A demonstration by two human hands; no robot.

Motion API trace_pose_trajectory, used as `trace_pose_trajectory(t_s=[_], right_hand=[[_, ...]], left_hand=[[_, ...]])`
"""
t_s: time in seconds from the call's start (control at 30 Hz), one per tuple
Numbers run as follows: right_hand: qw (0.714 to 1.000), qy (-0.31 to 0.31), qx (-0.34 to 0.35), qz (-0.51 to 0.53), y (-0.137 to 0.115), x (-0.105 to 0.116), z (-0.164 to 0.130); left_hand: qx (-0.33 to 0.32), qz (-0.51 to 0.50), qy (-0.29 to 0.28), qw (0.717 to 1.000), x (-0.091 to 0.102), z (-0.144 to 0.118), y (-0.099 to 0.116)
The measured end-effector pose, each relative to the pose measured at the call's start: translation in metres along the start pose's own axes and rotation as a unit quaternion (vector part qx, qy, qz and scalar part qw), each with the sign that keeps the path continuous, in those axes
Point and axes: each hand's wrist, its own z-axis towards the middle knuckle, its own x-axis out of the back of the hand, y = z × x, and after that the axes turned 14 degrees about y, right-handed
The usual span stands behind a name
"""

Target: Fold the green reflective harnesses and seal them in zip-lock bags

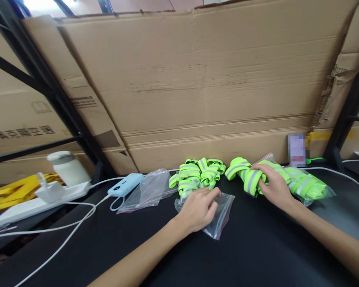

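Note:
My left hand (pixel 200 209) is closed on a clear plastic bag (pixel 219 221) with a red edge, with its fingers curled over the film. Behind it lies a tangled heap of fluorescent yellow-green reflective straps (pixel 202 173) with silver stripes. My right hand (pixel 273 185) grips a folded bundle of reflective strap (pixel 247 177), its fingers over the right side of the bundle. Just right of that hand, more of the green strap sits inside a filled clear bag (pixel 309 185). The fingertips of my left hand are partly hidden.
Another clear bag (pixel 155 187) lies flat beside a light blue power bank (pixel 126 185) with a cable. At left are a white power strip (pixel 42 205), a white bottle (pixel 69 169) and yellow material (pixel 24 189). Tall cardboard (pixel 203 79) lines the back; a small card (pixel 297 150) leans there.

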Motion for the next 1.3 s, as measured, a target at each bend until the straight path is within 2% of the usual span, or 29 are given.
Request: trace_pose_trajectory(t_s=[0.07, 0.13, 0.23, 0.3, 0.4, 0.47, 0.53, 0.6, 0.7, 0.77, 0.83, 0.9, 0.97, 1.03, 1.07, 1.13, 1.23, 1.3], right_hand=[[0.990, 0.049, -0.081, 0.101, 0.002, 0.004, 0.004], [0.963, 0.080, -0.167, 0.197, 0.003, 0.006, 0.007], [0.902, 0.107, -0.289, 0.303, 0.000, 0.007, 0.010], [0.856, 0.105, -0.362, 0.353, -0.005, 0.007, 0.011], [0.802, 0.070, -0.439, 0.399, -0.011, 0.006, 0.009], [0.777, 0.034, -0.471, 0.416, -0.014, 0.004, 0.006], [0.756, -0.003, -0.497, 0.426, -0.015, 0.001, 0.002], [0.738, -0.039, -0.523, 0.425, -0.016, -0.002, -0.002], [0.724, -0.097, -0.553, 0.400, -0.021, -0.004, -0.005], [0.732, -0.150, -0.556, 0.364, -0.024, -0.003, -0.006], [0.758, -0.196, -0.537, 0.314, -0.025, -0.002, -0.005], [0.819, -0.201, -0.476, 0.247, -0.023, 0.000, -0.003], [0.900, -0.171, -0.367, 0.164, -0.018, 0.002, -0.002], [0.953, -0.129, -0.263, 0.082, -0.013, 0.004, -0.001], [0.965, -0.116, -0.229, 0.057, -0.011, 0.004, -0.001], [0.973, -0.094, -0.206, 0.050, -0.010, 0.005, -0.001], [0.977, -0.050, -0.187, 0.087, -0.013, 0.007, 0.000], [0.988, -0.019, -0.130, 0.082, -0.016, 0.010, 0.002]], left_hand=[[0.016, 0.018, -0.019, 1.000, 0.003, 0.001, 0.002], [0.028, 0.047, -0.047, 0.997, 0.004, 0.001, 0.003], [0.047, 0.091, -0.063, 0.993, 0.002, 0.001, 0.002], [0.044, 0.100, -0.033, 0.993, -0.001, 0.001, -0.001], [0.021, 0.089, 0.060, 0.994, -0.003, 0.001, -0.003], [0.017, 0.051, 0.124, 0.991, -0.001, 0.001, -0.001], [0.022, -0.011, 0.163, 0.986, 0.000, 0.000, 0.002], [0.024, -0.070, 0.164, 0.984, 0.000, -0.001, 0.005], [0.034, -0.132, 0.128, 0.982, -0.001, -0.003, 0.007], [0.044, -0.162, 0.101, 0.981, -0.001, -0.003, 0.006], [0.043, -0.181, 0.077, 0.980, -0.001, -0.002, 0.006], [0.030, -0.190, 0.051, 0.980, 0.001, -0.001, 0.007], [0.021, -0.191, 0.031, 0.981, 0.004, 0.000, 0.008], [0.017, -0.194, 0.017, 0.981, 0.007, 0.000, 0.010], [0.015, -0.199, 0.014, 0.980, 0.008, 0.000, 0.011], [0.027, -0.214, 0.015, 0.976, 0.010, -0.001, 0.012], [0.093, -0.211, 0.018, 0.973, 0.009, -0.001, 0.011], [0.126, -0.190, 0.005, 0.974, 0.006, -0.001, 0.010]])
